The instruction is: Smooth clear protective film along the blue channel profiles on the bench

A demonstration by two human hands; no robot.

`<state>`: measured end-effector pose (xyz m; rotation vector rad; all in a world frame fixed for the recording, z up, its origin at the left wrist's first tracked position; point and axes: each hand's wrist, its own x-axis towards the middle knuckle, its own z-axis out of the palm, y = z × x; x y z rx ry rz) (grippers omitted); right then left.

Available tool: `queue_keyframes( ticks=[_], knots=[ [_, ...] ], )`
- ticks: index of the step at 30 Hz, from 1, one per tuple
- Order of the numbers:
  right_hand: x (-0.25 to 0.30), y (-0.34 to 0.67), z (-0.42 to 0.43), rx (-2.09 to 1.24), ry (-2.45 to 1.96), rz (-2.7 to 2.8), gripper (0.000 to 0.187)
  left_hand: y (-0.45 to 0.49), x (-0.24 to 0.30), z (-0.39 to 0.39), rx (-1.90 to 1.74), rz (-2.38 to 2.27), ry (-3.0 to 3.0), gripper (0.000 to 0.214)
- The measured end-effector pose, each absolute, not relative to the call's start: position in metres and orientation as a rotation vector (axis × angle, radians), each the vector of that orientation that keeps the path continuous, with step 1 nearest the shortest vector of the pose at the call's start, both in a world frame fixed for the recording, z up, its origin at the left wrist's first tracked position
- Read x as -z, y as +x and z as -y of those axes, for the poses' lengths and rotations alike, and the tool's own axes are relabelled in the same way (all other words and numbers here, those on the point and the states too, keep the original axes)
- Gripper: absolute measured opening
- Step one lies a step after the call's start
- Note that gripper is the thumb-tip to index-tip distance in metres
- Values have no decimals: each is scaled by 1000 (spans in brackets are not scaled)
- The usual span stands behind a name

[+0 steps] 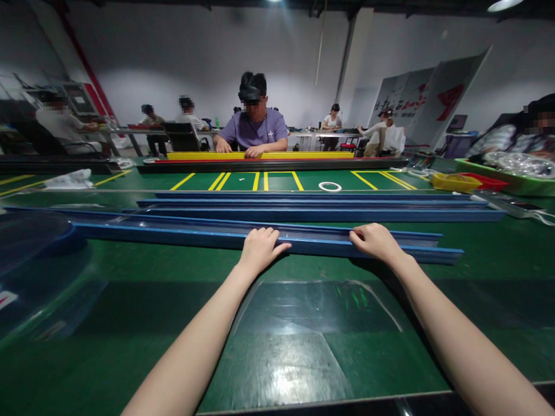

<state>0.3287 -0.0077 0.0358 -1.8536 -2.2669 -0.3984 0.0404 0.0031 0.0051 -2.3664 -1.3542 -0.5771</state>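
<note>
A long blue channel strip lies across the green table in front of me. My left hand rests on its near edge with the fingers curled over it. About a forearm's width to the right, my right hand grips the same strip, fingers bent over the top. Two more blue strips lie parallel just behind it.
A clear plastic sheet lies flat between my arms; a clear curved cover sits at left. A person sits opposite behind yellow and red strips. A green tray with clear bags is at right, a white ring mid-table.
</note>
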Motion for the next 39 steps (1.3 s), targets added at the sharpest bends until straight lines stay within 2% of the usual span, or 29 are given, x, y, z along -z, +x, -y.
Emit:
queue_keyframes(
  ticks=[8,16,22,26,33,39],
  knots=[
    [-39,320,11,532,-1899,2259,36,41,-3,-1,630,1323,-2348,43],
    [-38,279,1,712,-1599,2211,34,42,-6,0,707,1337,-2340,45],
    [-35,242,-6,545,-1626,2220,27,45,-5,0,731,1374,-2345,43],
    [-35,235,-6,460,-1728,2223,29,45,-5,1,719,1389,-2339,40],
    [-38,243,-3,459,-1708,2308,41,41,-7,0,735,1436,-2232,37],
    [-38,265,5,512,-1721,2315,41,39,-8,0,753,1441,-2233,36]
  ],
)
